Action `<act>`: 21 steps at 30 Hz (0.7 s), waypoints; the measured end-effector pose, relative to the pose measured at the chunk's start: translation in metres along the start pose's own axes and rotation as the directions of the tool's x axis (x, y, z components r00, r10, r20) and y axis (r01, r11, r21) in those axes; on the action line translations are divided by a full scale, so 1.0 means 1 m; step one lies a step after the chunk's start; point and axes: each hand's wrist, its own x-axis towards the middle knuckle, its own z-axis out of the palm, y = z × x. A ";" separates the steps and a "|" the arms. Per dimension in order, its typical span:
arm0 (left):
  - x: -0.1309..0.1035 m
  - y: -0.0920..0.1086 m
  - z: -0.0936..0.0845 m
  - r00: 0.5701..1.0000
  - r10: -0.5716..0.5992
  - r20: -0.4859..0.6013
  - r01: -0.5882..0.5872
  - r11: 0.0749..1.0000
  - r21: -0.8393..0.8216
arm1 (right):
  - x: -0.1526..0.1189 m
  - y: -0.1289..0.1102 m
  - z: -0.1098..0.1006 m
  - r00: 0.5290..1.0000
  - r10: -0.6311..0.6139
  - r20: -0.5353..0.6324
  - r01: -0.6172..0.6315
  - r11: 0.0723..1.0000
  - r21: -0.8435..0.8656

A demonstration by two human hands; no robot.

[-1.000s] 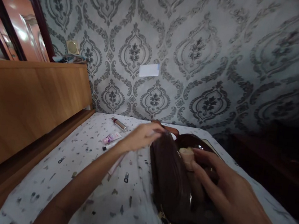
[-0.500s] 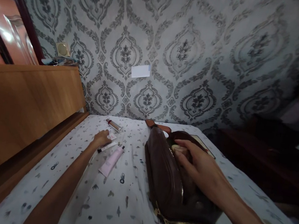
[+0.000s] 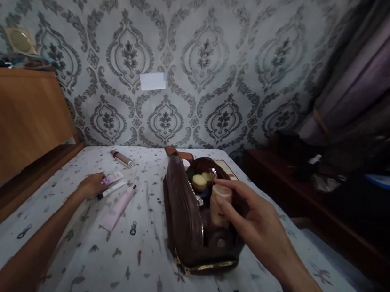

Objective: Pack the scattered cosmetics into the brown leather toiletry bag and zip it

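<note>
My right hand [image 3: 254,215] is closed around the top of a beige bottle [image 3: 221,208] at the open mouth of a dark brown zip bag [image 3: 183,211]. Round pale-yellow lidded containers [image 3: 199,182] show inside the bag, with a clear item [image 3: 213,173] behind them. On the left, the fingers of my left hand [image 3: 91,185] pinch the near end of a small white-and-purple tube [image 3: 112,178] lying on the sheet. Right beside it are a slim white tube with a black cap [image 3: 113,189] and a larger pink tube [image 3: 118,208]. Farther back lies a brownish tube [image 3: 121,158].
A patterned white sheet [image 3: 144,272] covers the surface. A wooden cabinet [image 3: 16,124] borders it on the left, and patterned wallpaper [image 3: 206,57] rises behind. A flat framed item [image 3: 226,168] lies behind the bag. Dark furniture [image 3: 266,173] stands right.
The view has swung to the right. My right hand has lifted the beige bottle up into sight at the bag's opening. My left hand stays at the small tube.
</note>
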 end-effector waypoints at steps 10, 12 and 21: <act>-0.068 0.063 -0.079 0.915 0.253 -0.314 -0.400 0.665 -0.631 | -0.015 0.010 -0.005 0.991 -0.059 -0.124 0.064 0.997 0.041; -0.090 0.101 -0.102 0.871 0.376 -0.318 -0.491 0.613 -0.619 | -0.016 0.011 -0.003 0.989 -0.057 -0.134 0.064 0.997 0.045; -0.121 0.218 -0.125 0.487 0.825 -0.287 -0.865 0.408 -0.294 | -0.020 0.019 -0.003 0.984 -0.088 -0.157 0.099 0.993 0.061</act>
